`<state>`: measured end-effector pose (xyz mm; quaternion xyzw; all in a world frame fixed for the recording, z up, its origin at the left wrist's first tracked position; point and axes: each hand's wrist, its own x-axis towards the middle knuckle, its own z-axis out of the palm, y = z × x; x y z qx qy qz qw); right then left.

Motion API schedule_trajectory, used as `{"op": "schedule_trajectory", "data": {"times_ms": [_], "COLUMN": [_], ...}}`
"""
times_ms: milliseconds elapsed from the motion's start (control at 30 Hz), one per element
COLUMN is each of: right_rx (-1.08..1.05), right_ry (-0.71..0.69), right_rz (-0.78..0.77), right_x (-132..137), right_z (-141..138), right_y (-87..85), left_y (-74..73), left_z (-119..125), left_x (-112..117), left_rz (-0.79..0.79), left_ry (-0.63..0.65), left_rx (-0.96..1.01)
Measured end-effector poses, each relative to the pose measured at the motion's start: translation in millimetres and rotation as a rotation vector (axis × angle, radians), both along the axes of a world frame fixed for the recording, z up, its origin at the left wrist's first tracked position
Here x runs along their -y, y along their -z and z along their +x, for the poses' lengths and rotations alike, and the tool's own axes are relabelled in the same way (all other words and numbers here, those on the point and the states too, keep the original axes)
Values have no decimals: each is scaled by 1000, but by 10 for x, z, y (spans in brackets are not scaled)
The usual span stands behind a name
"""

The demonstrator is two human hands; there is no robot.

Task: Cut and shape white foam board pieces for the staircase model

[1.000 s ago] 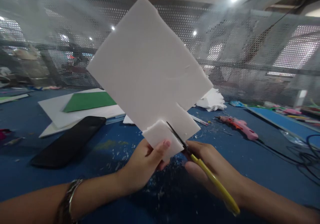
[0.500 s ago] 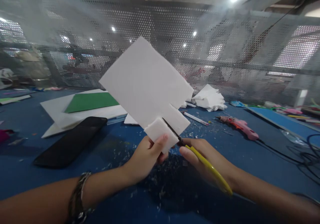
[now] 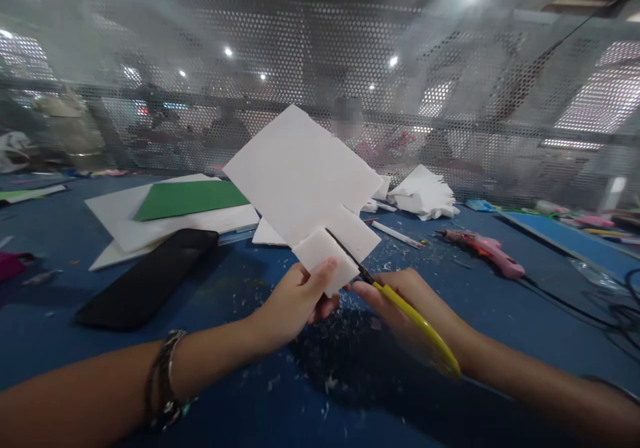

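My left hand (image 3: 295, 301) pinches a white foam sheet (image 3: 303, 175) by its near corner, thumb on top and fingers beneath. The sheet is tilted up above the table, with a notch in its right side and a slit near the held corner. In my right hand (image 3: 420, 308) is a pair of scissors (image 3: 417, 325) with yellow handles. Their dark blades lie in the slit, between the held strip and the strip beside it. Most of the handle loops are hidden by my fingers.
Left on the blue table lie a black phone-like slab (image 3: 150, 278) and a green sheet (image 3: 195, 198) over white sheets. At right are a pink glue gun (image 3: 483, 251) with a cord, a pen (image 3: 397, 235), a white scrap pile (image 3: 424, 191) and a blue board (image 3: 575, 241). A perforated screen (image 3: 310, 55) stands behind.
The sheet's far corner has dropped lower and the sheet leans further away. The scissors stay in the slit, their handles shifted slightly. My view has shifted a little.
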<state>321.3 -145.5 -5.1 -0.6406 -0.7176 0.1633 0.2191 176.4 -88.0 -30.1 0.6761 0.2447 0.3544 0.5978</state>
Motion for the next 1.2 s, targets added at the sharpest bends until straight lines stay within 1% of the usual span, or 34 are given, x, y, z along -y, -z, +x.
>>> {"op": "schedule_trajectory", "data": {"times_ms": [133, 267, 400, 567, 667, 933, 1200], "right_rx": [13, 50, 60, 57, 59, 36, -36], "right_ry": [3, 15, -3, -23, -33, 13, -74], "right_rz": [20, 14, 46, 3, 1, 2, -24], "right_x": [17, 12, 7, 19, 29, 38, 44], "right_z": [-25, -32, -17, -28, -52, -50, -20], "right_y": [-20, -31, -34, -48, -47, 5, -7], "left_y": [3, 19, 21, 9, 8, -3, -25], "left_z": [-13, -13, -3, 4, 8, 1, 2], "left_x": [-8, -16, -4, 37, 58, 67, 54], "left_rz": [28, 31, -10, -103, -123, -73, -84], "left_ry": [38, 46, 39, 17, -3, 5, -13], "left_rx": [4, 6, 45, 107, 109, 94, 92]}}
